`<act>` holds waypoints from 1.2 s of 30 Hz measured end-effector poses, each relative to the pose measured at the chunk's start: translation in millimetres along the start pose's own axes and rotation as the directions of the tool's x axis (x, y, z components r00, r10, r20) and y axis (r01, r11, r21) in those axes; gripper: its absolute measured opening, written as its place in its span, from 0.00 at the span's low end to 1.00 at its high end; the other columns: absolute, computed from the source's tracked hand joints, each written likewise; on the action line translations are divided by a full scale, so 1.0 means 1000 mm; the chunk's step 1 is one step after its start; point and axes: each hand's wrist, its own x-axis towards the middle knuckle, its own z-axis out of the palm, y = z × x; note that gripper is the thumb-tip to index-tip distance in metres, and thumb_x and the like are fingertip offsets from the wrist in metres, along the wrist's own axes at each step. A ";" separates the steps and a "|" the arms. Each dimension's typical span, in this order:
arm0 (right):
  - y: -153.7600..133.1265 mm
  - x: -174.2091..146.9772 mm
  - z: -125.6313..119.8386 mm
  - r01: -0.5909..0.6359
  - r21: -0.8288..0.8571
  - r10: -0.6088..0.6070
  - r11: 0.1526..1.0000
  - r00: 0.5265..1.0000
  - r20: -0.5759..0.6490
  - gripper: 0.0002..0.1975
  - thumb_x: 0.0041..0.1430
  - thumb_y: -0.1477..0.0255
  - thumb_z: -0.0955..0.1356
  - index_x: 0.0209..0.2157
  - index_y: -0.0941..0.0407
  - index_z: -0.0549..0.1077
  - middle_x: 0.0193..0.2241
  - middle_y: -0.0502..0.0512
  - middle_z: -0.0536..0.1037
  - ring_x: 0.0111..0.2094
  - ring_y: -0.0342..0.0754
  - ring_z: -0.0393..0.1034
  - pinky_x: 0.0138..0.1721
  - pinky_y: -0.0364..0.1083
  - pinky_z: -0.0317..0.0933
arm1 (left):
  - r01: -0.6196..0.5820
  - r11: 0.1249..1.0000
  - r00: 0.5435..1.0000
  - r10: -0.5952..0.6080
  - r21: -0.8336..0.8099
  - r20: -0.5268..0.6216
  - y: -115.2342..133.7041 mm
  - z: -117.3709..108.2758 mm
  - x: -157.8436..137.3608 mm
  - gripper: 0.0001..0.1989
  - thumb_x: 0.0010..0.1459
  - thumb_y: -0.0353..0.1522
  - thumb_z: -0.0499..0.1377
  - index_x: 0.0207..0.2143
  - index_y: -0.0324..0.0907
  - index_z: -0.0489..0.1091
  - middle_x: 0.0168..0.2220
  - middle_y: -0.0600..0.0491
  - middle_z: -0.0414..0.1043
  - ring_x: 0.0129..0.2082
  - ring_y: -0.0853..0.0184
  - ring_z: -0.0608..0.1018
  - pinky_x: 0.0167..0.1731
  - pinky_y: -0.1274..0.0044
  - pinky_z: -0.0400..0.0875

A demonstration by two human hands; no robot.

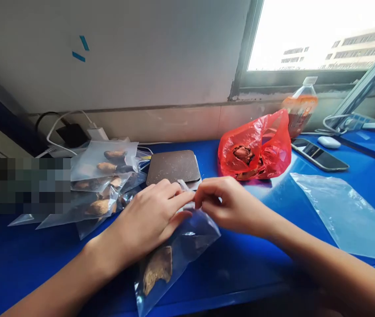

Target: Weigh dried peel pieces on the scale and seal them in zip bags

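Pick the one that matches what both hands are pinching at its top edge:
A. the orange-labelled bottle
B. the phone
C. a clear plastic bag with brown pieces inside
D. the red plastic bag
C: the left hand and right hand meet at the top edge of the clear plastic bag, which holds brown pieces.

Both forearms are bare, with no sleeve in view up to the picture's lower edge. The left hand [147,215] wears no glove, ring or watch, and its wrist, back from the fingers [177,200], is unadorned. The right hand [230,204] is likewise bare, wrist uncovered. Nails look short and unpainted. No markings show.
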 end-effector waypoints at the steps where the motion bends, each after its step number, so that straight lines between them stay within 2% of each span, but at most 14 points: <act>1: -0.001 -0.001 0.003 0.019 -0.033 -0.018 0.999 1.000 0.017 0.10 0.48 0.83 0.62 0.24 0.58 0.71 0.23 0.49 0.72 0.23 0.39 0.61 0.25 0.40 0.52 | 0.008 1.000 1.000 -0.009 0.029 0.027 -0.002 0.001 0.000 0.07 0.62 0.31 0.56 0.41 0.46 0.71 0.34 0.53 0.71 0.33 0.65 0.72 0.32 0.75 0.68; 3: -0.001 -0.002 0.008 0.068 -0.129 -0.065 0.989 0.998 0.027 0.09 0.50 0.83 0.62 0.26 0.58 0.72 0.26 0.52 0.74 0.26 0.41 0.64 0.28 0.41 0.54 | 0.033 0.997 0.999 -0.035 0.074 0.026 -0.004 0.002 0.001 0.06 0.61 0.30 0.56 0.40 0.46 0.71 0.34 0.53 0.69 0.33 0.65 0.72 0.31 0.75 0.68; 6: -0.005 -0.005 0.009 0.106 -0.260 -0.105 0.960 0.994 0.017 0.07 0.60 0.77 0.61 0.33 0.59 0.71 0.32 0.56 0.75 0.31 0.44 0.66 0.33 0.43 0.55 | 0.081 0.993 0.994 -0.074 0.083 -0.086 -0.006 0.001 0.000 0.07 0.63 0.31 0.54 0.39 0.44 0.72 0.38 0.50 0.68 0.37 0.62 0.73 0.34 0.71 0.71; 9: -0.014 -0.008 0.004 0.081 -0.227 -0.073 0.971 0.996 0.043 0.12 0.66 0.65 0.61 0.34 0.58 0.69 0.32 0.55 0.74 0.31 0.44 0.65 0.32 0.43 0.55 | 0.121 0.992 0.982 -0.116 0.021 -0.147 -0.009 0.000 -0.002 0.11 0.65 0.33 0.50 0.37 0.43 0.73 0.50 0.45 0.65 0.44 0.59 0.75 0.39 0.68 0.73; 12: -0.019 -0.009 -0.001 0.066 -0.216 -0.056 0.974 0.997 0.053 0.13 0.64 0.61 0.64 0.33 0.57 0.68 0.33 0.54 0.74 0.33 0.44 0.66 0.33 0.43 0.55 | 0.165 0.986 0.980 -0.168 -0.032 -0.103 -0.012 -0.001 -0.003 0.12 0.65 0.34 0.49 0.39 0.44 0.72 0.56 0.45 0.63 0.45 0.59 0.76 0.41 0.68 0.73; 15: -0.019 -0.010 -0.001 0.069 -0.303 -0.042 0.951 0.995 0.093 0.08 0.59 0.68 0.69 0.32 0.57 0.68 0.34 0.54 0.74 0.33 0.44 0.66 0.33 0.43 0.54 | 0.147 0.988 0.987 -0.149 -0.049 -0.059 -0.016 0.000 -0.003 0.11 0.65 0.35 0.50 0.41 0.44 0.72 0.51 0.47 0.67 0.45 0.60 0.75 0.44 0.68 0.71; 18: -0.016 -0.010 -0.001 0.095 -0.329 -0.041 0.940 0.985 0.168 0.03 0.57 0.76 0.68 0.30 0.58 0.68 0.33 0.54 0.74 0.32 0.43 0.66 0.32 0.42 0.54 | 0.087 0.995 0.996 -0.087 -0.056 0.009 -0.019 0.001 -0.001 0.11 0.65 0.35 0.50 0.41 0.45 0.72 0.46 0.49 0.68 0.42 0.62 0.74 0.43 0.70 0.70; 21: -0.017 -0.009 -0.004 0.100 -0.300 -0.053 0.949 0.986 0.160 0.02 0.57 0.77 0.67 0.30 0.59 0.69 0.32 0.53 0.74 0.32 0.43 0.65 0.32 0.42 0.54 | 0.122 0.989 0.990 -0.115 -0.085 0.084 -0.021 -0.003 0.001 0.12 0.65 0.38 0.51 0.41 0.44 0.72 0.42 0.50 0.69 0.39 0.63 0.73 0.41 0.71 0.68; 24: -0.021 -0.009 -0.013 0.099 -0.254 -0.055 0.962 0.983 0.173 0.05 0.58 0.74 0.67 0.29 0.59 0.70 0.30 0.53 0.73 0.31 0.42 0.64 0.32 0.41 0.55 | 0.185 0.975 0.972 -0.163 -0.126 0.167 -0.024 -0.011 0.002 0.14 0.64 0.42 0.52 0.39 0.44 0.72 0.39 0.51 0.69 0.37 0.64 0.73 0.38 0.73 0.67; 27: -0.021 -0.010 -0.026 0.081 -0.152 -0.033 0.985 0.954 0.298 0.13 0.60 0.64 0.68 0.28 0.59 0.72 0.30 0.53 0.74 0.32 0.43 0.66 0.32 0.42 0.57 | 0.188 0.971 0.962 -0.151 -0.150 0.226 -0.030 -0.020 0.000 0.14 0.62 0.44 0.54 0.36 0.44 0.71 0.37 0.52 0.69 0.35 0.65 0.72 0.35 0.75 0.65; 29: -0.018 -0.010 -0.034 0.034 -0.085 0.002 0.996 0.919 0.394 0.17 0.58 0.58 0.68 0.30 0.58 0.73 0.31 0.52 0.75 0.33 0.45 0.67 0.33 0.42 0.58 | 0.186 0.971 0.963 -0.150 -0.150 0.226 -0.033 -0.025 -0.001 0.14 0.61 0.44 0.55 0.34 0.44 0.71 0.36 0.52 0.69 0.34 0.65 0.71 0.34 0.76 0.64; 31: -0.014 -0.009 -0.042 -0.004 -0.067 0.033 0.998 0.900 0.434 0.18 0.57 0.55 0.69 0.31 0.58 0.74 0.32 0.52 0.75 0.34 0.46 0.68 0.34 0.42 0.59 | 0.202 0.967 0.962 -0.167 -0.152 0.216 -0.034 -0.030 -0.002 0.14 0.61 0.44 0.56 0.32 0.43 0.71 0.33 0.53 0.70 0.32 0.66 0.70 0.32 0.76 0.62; 34: -0.015 -0.008 -0.051 0.008 -0.062 0.016 0.998 0.926 0.376 0.18 0.57 0.56 0.69 0.29 0.57 0.73 0.28 0.50 0.74 0.32 0.45 0.67 0.33 0.42 0.59 | 0.244 0.951 0.953 -0.199 -0.189 0.227 -0.032 -0.038 -0.004 0.15 0.60 0.44 0.57 0.29 0.42 0.69 0.28 0.55 0.69 0.27 0.68 0.68 0.26 0.78 0.59; 36: -0.021 -0.013 -0.056 0.026 -0.012 -0.023 1.000 0.972 0.234 0.15 0.58 0.59 0.69 0.30 0.57 0.72 0.29 0.50 0.73 0.32 0.44 0.67 0.33 0.42 0.60 | 0.262 0.930 0.949 -0.199 -0.260 0.244 -0.030 -0.046 -0.005 0.16 0.60 0.43 0.56 0.27 0.41 0.67 0.25 0.56 0.67 0.24 0.70 0.66 0.22 0.80 0.57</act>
